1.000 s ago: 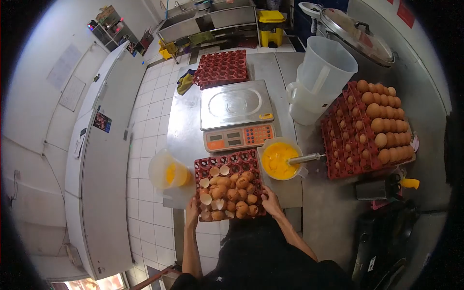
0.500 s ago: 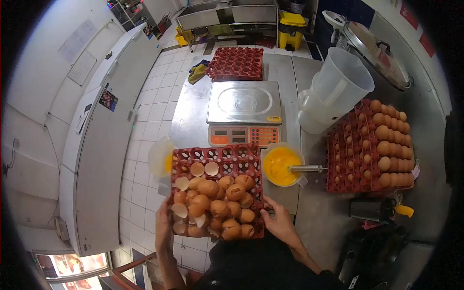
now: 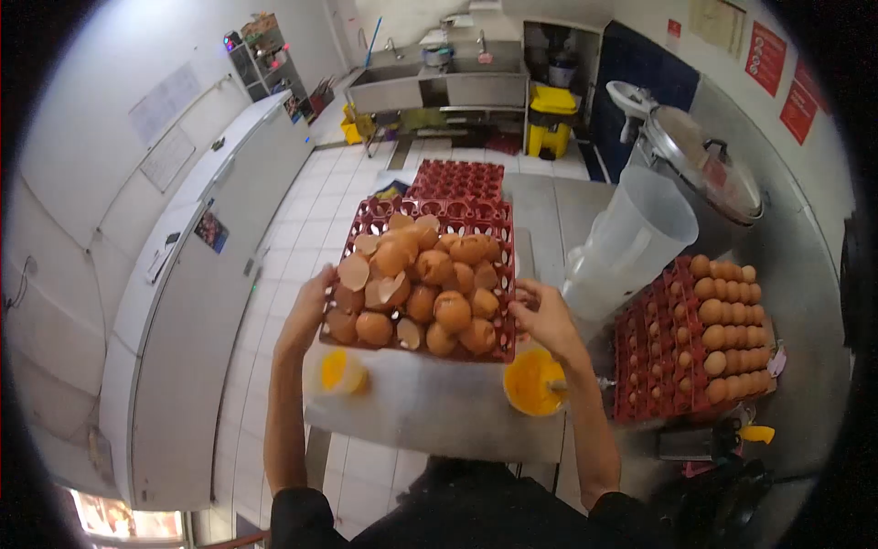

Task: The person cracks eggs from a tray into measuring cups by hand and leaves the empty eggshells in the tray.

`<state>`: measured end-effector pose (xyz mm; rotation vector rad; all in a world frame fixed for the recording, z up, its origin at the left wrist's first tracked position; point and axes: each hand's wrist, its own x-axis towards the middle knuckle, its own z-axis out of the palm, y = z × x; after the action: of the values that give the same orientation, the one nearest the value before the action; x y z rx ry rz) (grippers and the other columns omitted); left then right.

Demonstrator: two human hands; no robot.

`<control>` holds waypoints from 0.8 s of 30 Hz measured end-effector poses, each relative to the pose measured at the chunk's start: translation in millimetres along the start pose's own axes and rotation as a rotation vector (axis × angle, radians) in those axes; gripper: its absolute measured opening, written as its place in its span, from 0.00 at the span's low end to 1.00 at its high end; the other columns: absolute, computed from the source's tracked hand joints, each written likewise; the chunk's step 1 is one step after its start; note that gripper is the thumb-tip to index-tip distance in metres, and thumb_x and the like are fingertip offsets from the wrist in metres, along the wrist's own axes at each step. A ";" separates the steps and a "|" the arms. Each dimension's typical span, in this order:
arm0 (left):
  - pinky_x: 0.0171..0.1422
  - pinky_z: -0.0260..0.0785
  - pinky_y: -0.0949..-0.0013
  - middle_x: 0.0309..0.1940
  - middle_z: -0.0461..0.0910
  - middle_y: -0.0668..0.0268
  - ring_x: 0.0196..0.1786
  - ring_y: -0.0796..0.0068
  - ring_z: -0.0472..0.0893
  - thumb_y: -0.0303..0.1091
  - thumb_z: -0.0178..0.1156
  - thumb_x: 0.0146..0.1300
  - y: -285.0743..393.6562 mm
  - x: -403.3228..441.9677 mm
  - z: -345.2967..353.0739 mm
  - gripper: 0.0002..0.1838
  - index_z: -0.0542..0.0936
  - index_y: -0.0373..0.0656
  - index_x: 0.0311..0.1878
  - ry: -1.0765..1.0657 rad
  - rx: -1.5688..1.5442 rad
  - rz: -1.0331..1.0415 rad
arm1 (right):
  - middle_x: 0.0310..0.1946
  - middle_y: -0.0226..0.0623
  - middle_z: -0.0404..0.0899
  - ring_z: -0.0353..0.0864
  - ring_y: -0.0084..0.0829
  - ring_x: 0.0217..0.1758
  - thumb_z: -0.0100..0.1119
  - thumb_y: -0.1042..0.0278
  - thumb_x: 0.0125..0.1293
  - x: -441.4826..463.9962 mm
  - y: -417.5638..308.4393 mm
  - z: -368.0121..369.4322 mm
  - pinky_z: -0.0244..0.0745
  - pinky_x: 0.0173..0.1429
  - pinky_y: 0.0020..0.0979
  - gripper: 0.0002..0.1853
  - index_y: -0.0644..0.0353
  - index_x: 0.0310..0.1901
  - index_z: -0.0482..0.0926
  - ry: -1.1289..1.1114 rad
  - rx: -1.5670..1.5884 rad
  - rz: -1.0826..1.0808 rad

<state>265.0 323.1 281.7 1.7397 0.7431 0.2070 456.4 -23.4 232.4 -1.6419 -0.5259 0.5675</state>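
Note:
Between my two hands is a red egg tray (image 3: 369,216), heaped with broken brown eggshells (image 3: 422,284), held up over the steel table. My left hand (image 3: 314,300) grips its left side, and my right hand (image 3: 545,313) is closed on the right edge. Below the tray, a container of yellow liquid egg (image 3: 340,372) stands on the left. A jug of liquid egg (image 3: 534,381) with a metal-shafted tool in it sits near my right forearm. The tray hides the scale seen earlier. Just beyond it lie red egg trays without eggs (image 3: 457,177).
Stacked trays of whole brown eggs (image 3: 690,337) stand to the right, beside a large translucent pitcher (image 3: 640,229). Farther off are a big lidded pot (image 3: 704,165), a yellow bin (image 3: 551,119) and steel sinks (image 3: 393,90). A long white freezer (image 3: 197,302) runs along the left.
Both hands have carried the tray of shells forward, away from my body, over the scale and towards the red trays behind. The camera view has tilted up.

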 end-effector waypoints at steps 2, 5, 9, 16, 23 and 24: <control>0.57 0.75 0.58 0.60 0.81 0.63 0.60 0.68 0.77 0.61 0.45 0.79 31.6 48.5 7.5 0.34 0.78 0.38 0.66 -0.054 -0.034 0.049 | 0.44 0.44 0.88 0.88 0.33 0.49 0.58 0.74 0.67 51.1 4.7 -12.7 0.86 0.48 0.34 0.22 0.70 0.63 0.78 0.077 -0.079 -0.067; 0.55 0.75 0.59 0.56 0.82 0.60 0.56 0.68 0.79 0.61 0.44 0.79 62.2 129.9 18.4 0.35 0.80 0.35 0.63 -0.080 -0.001 0.158 | 0.43 0.46 0.88 0.89 0.35 0.46 0.57 0.75 0.66 112.0 -11.0 -26.0 0.90 0.44 0.35 0.21 0.75 0.60 0.78 0.125 0.032 0.023; 0.65 0.73 0.51 0.66 0.76 0.52 0.67 0.52 0.76 0.71 0.45 0.74 68.3 268.0 24.7 0.46 0.72 0.35 0.72 -0.279 0.065 0.137 | 0.42 0.47 0.87 0.91 0.37 0.37 0.59 0.76 0.64 199.8 -25.1 -48.3 0.91 0.40 0.36 0.19 0.79 0.54 0.80 0.158 -0.025 0.060; 0.68 0.66 0.43 0.63 0.79 0.50 0.65 0.49 0.77 0.65 0.42 0.77 57.7 383.8 80.4 0.39 0.78 0.36 0.68 -0.156 -0.068 -0.004 | 0.40 0.40 0.88 0.89 0.30 0.35 0.57 0.74 0.65 370.6 46.9 -79.3 0.89 0.41 0.34 0.15 0.68 0.50 0.85 0.246 -0.262 0.169; 0.61 0.72 0.47 0.54 0.84 0.51 0.58 0.54 0.81 0.63 0.42 0.79 -11.8 497.6 106.3 0.38 0.78 0.34 0.64 -0.125 -0.068 -0.064 | 0.40 0.45 0.89 0.90 0.35 0.39 0.61 0.74 0.59 452.6 182.1 -75.2 0.88 0.40 0.37 0.16 0.66 0.47 0.89 0.305 -0.071 0.226; 0.56 0.76 0.48 0.52 0.85 0.52 0.55 0.55 0.83 0.62 0.42 0.79 -20.6 510.2 112.2 0.37 0.78 0.34 0.64 -0.124 -0.064 -0.102 | 0.40 0.45 0.89 0.90 0.35 0.39 0.61 0.74 0.59 448.4 181.4 -72.6 0.88 0.40 0.37 0.16 0.66 0.47 0.89 0.312 -0.068 0.237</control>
<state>712.6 529.0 106.9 1.6344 0.7243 0.0519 853.6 178.1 30.1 -1.8293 -0.1229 0.4567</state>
